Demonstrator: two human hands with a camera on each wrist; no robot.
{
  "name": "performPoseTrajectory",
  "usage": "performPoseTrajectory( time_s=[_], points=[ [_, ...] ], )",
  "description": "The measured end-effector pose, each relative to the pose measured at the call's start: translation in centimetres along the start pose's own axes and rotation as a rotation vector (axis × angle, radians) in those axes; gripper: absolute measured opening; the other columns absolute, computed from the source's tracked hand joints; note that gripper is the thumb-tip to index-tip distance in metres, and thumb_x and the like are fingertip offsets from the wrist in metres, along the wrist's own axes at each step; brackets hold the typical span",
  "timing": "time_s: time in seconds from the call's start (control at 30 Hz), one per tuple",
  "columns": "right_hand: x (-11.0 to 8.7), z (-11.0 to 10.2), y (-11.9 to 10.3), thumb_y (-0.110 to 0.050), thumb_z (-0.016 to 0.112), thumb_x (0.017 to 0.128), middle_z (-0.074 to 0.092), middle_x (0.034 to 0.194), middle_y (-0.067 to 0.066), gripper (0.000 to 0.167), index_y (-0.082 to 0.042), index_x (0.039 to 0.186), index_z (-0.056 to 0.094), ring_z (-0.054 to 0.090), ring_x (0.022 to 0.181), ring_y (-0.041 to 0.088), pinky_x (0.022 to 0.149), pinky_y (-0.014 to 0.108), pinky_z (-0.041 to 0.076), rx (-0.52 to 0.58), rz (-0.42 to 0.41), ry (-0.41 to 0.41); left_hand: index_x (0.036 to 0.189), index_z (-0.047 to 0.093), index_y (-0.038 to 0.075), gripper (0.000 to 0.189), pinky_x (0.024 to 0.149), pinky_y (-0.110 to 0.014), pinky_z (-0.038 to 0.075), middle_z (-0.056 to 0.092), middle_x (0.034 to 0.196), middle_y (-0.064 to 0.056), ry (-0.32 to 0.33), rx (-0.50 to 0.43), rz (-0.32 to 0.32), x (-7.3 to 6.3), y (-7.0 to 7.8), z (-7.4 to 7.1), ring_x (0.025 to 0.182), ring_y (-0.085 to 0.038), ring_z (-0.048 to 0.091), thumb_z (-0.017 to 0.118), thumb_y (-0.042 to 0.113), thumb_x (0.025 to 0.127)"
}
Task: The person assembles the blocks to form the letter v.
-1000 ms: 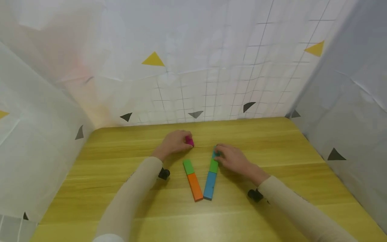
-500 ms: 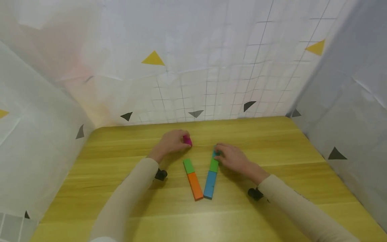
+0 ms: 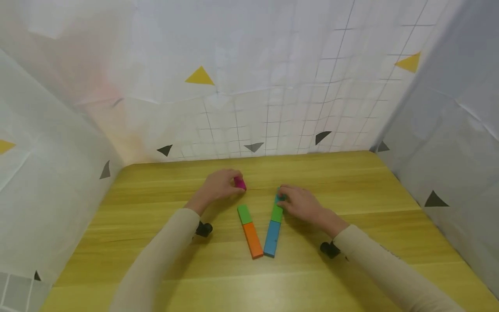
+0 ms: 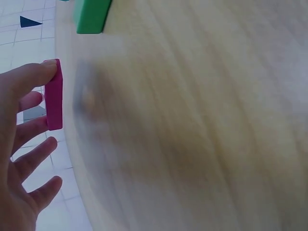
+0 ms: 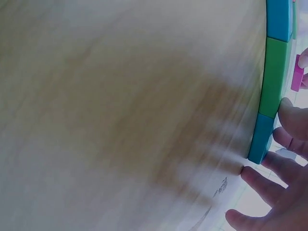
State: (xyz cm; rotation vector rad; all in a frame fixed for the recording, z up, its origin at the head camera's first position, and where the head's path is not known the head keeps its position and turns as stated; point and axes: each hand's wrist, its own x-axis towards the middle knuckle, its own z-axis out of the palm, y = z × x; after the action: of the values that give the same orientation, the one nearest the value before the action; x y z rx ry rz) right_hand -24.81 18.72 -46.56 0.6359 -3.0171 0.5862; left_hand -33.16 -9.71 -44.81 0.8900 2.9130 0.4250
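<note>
Pinched between the thumb and fingers of my left hand (image 3: 218, 185) is a small magenta block (image 4: 54, 94), its wide face upright, seen beyond the tabletop in the left wrist view. My right hand (image 3: 303, 203) grips a short teal block (image 5: 261, 137) at the far end of the right row, thumb at its joint with a green block (image 5: 274, 74). Nearest me in that row lies a longer blue block (image 3: 272, 238). To the left, a green block (image 3: 244, 214) touches the end of an orange block (image 3: 253, 240). The two rows form a V, narrow end toward me.
The yellow wood-grain table (image 3: 331, 277) is bounded by white sheet walls (image 3: 249, 121) at the back and both sides. Black wrist cameras (image 3: 204, 229) sit under both sleeves, low over the tabletop.
My left hand has drifted a little to the left, taking the magenta block with it. The right hand and the two rows of blocks stay in place.
</note>
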Motion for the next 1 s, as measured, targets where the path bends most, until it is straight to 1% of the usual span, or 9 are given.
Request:
performPoseTrajectory(
  time_s=[0.23, 0.33, 0.43, 0.57, 0.73, 0.8, 1.0],
  points=[
    [-0.2, -0.2, -0.2, -0.027, 0.068, 0.094, 0.068, 0.105, -0.001, 0.019, -0.015, 0.108, 0.067, 0.058, 0.082, 0.012, 0.073, 0.035, 0.053, -0.007, -0.01, 0.007, 0.11, 0.065, 0.025, 0.033, 0.077, -0.029, 0.048, 0.067, 0.1, 0.007, -0.018, 0.026, 0.006, -0.9, 0.0, 0.1, 0.087, -0.013, 0.055, 0.072, 0.047, 0.087],
    [-0.2, -0.2, -0.3, -0.027, 0.068, 0.094, 0.068, 0.105, -0.001, 0.019, -0.015, 0.108, 0.067, 0.059, 0.083, 0.013, 0.075, 0.038, 0.053, -0.011, -0.004, 0.01, 0.111, 0.066, 0.024, 0.034, 0.076, -0.028, 0.048, 0.067, 0.1, 0.006, -0.018, 0.02, 0.014, -1.1, -0.1, 0.2, 0.086, -0.013, 0.055, 0.072, 0.048, 0.087],
    [-0.2, -0.2, -0.3, -0.028, 0.068, 0.094, 0.068, 0.106, -0.001, 0.019, -0.015, 0.108, 0.067, 0.062, 0.087, 0.015, 0.082, 0.047, 0.053, -0.03, 0.0, 0.014, 0.11, 0.066, 0.023, 0.034, 0.075, -0.028, 0.049, 0.067, 0.1, 0.007, -0.009, -0.008, 0.011, -1.3, -0.1, 0.1, 0.086, -0.012, 0.056, 0.072, 0.048, 0.087],
    [-0.2, -0.2, -0.3, -0.029, 0.068, 0.094, 0.069, 0.108, -0.001, 0.019, -0.016, 0.108, 0.066, 0.065, 0.094, 0.018, 0.089, 0.057, 0.05, -0.054, 0.004, 0.019, 0.108, 0.066, 0.024, 0.033, 0.075, -0.029, 0.049, 0.067, 0.098, 0.008, -0.005, -0.054, 0.005, -1.6, -0.1, 0.1, 0.085, -0.012, 0.056, 0.073, 0.047, 0.086],
    [-0.2, -0.2, -0.4, -0.029, 0.068, 0.094, 0.069, 0.11, 0.0, 0.019, -0.016, 0.108, 0.066, 0.065, 0.098, 0.02, 0.091, 0.06, 0.048, -0.048, 0.008, 0.018, 0.108, 0.065, 0.025, 0.031, 0.075, -0.028, 0.049, 0.065, 0.096, 0.009, -0.035, -0.098, 0.004, -2.2, -0.1, 0.2, 0.085, -0.013, 0.056, 0.073, 0.046, 0.087],
    [-0.1, -0.2, -0.4, -0.029, 0.068, 0.094, 0.069, 0.111, 0.0, 0.02, -0.016, 0.109, 0.066, 0.066, 0.099, 0.021, 0.092, 0.062, 0.047, -0.047, 0.007, 0.017, 0.107, 0.065, 0.026, 0.03, 0.075, -0.027, 0.049, 0.064, 0.095, 0.01, -0.041, -0.099, 0.009, -2.4, -0.1, 0.4, 0.085, -0.013, 0.056, 0.072, 0.047, 0.087],
    [-0.1, 0.0, -0.2, -0.03, 0.066, 0.095, 0.068, 0.115, 0.0, 0.019, -0.017, 0.11, 0.066, 0.065, 0.102, 0.021, 0.094, 0.063, 0.045, -0.048, 0.007, 0.01, 0.105, 0.065, 0.028, 0.03, 0.075, -0.027, 0.048, 0.063, 0.093, 0.012, -0.035, -0.096, 0.03, -2.7, -0.2, 0.8, 0.084, -0.012, 0.055, 0.072, 0.05, 0.087]
  ],
)
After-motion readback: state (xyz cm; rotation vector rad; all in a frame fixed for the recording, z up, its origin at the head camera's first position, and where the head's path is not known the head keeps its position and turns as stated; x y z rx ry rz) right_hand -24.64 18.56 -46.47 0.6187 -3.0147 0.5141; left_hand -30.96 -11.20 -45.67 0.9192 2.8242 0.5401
